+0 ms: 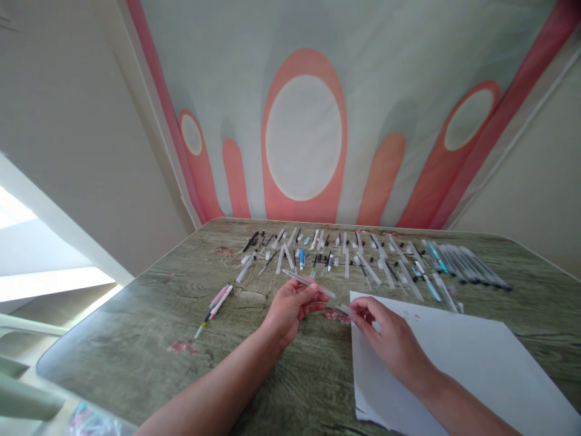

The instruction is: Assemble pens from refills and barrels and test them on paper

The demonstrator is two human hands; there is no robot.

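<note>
My left hand [290, 309] is closed around a slim translucent pen barrel [325, 292], which tilts down to the right above the table. Just to its right, my right hand [393, 336] pinches a small clear piece that looks like a pen cap [347, 309]. A short gap separates the cap from the barrel's near end. Beyond both hands lie rows of loose pen parts: clear barrels [347, 264], dark refills, small caps and a blue piece [302, 260]. The fingers partly hide what each hand holds.
White paper [431, 369] lies under my right forearm. Several black-tipped clear pens [474, 264] are lined up at the far right. Pink-and-white pen parts [221, 301] and a refill lie at the left. The wood-patterned table [113, 345] ends against a patterned backdrop [363, 72].
</note>
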